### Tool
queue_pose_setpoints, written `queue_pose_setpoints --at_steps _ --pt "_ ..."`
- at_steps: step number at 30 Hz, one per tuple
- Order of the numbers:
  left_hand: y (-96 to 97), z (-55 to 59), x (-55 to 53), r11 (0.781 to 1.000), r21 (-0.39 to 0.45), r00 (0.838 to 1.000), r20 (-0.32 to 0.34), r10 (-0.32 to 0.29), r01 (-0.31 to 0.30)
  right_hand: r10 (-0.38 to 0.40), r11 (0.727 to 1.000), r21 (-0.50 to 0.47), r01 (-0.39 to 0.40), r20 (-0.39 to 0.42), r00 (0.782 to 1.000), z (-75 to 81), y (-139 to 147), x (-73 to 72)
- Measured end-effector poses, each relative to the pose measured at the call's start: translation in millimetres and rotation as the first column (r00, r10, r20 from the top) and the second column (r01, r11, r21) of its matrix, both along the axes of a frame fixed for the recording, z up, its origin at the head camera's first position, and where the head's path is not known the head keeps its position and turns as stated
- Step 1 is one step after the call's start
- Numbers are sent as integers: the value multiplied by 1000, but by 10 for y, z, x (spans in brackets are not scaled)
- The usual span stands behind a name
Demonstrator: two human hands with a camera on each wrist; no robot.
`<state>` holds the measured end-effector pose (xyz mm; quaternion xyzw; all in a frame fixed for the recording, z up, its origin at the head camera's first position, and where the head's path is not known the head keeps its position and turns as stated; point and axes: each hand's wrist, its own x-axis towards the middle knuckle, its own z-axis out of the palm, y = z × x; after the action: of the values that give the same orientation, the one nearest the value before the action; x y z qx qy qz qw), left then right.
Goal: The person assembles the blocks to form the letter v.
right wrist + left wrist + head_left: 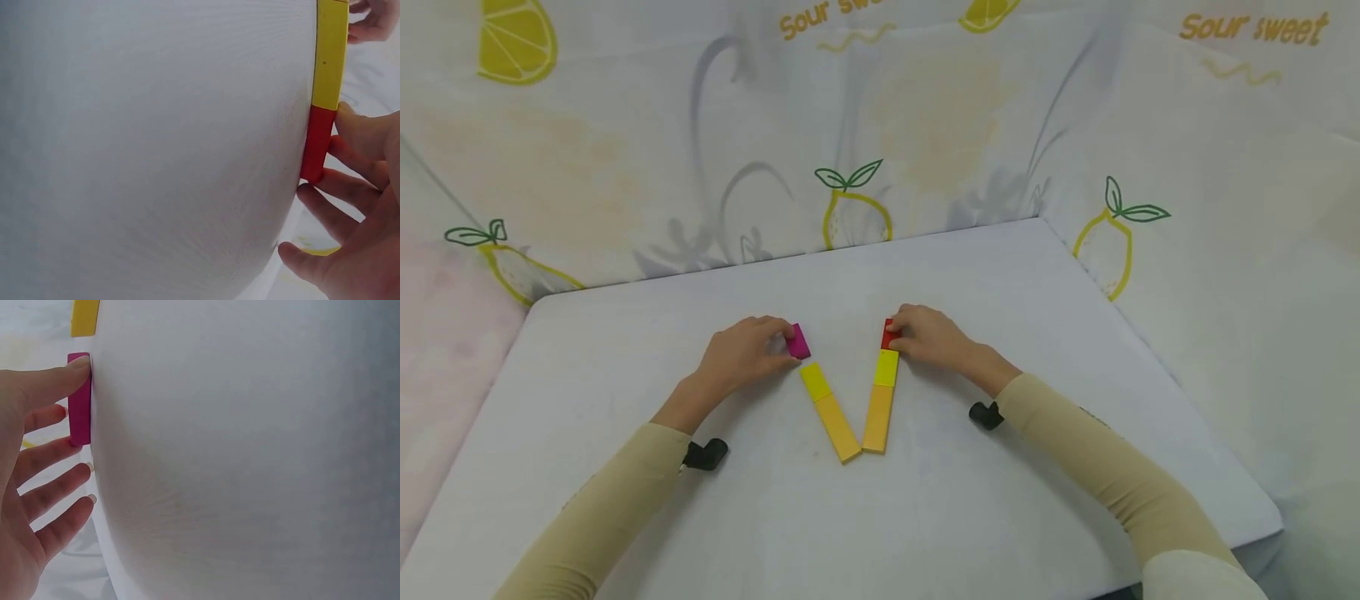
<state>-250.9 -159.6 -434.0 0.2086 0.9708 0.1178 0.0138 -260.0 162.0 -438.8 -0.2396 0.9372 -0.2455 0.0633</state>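
On a white-covered table, flat blocks form a V. Its left arm has an orange block (838,427) at the bottom and a yellow block (816,382) above it. My left hand (741,354) pinches a magenta block (79,400) between thumb and fingers, a small gap beyond the yellow one. The right arm holds another orange block (878,419), then a yellow block (886,367), then a red block (319,144) flush against its end. My right hand (932,335) grips the red block with thumb and fingers, partly covering it in the head view.
The white tabletop (985,500) stretches around the blocks. Behind it and to the sides hangs a lemon-printed cloth (970,142). A black wrist camera (706,455) sits under the left wrist, another black camera (986,415) under the right.
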Motion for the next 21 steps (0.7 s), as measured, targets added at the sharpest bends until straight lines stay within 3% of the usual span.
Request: queue_pose_setpoints --at_steps 21 --pt "9 -26 41 999 24 999 -23 -42 42 -1 1000 -4 1 -2 1000 -13 -1 0"
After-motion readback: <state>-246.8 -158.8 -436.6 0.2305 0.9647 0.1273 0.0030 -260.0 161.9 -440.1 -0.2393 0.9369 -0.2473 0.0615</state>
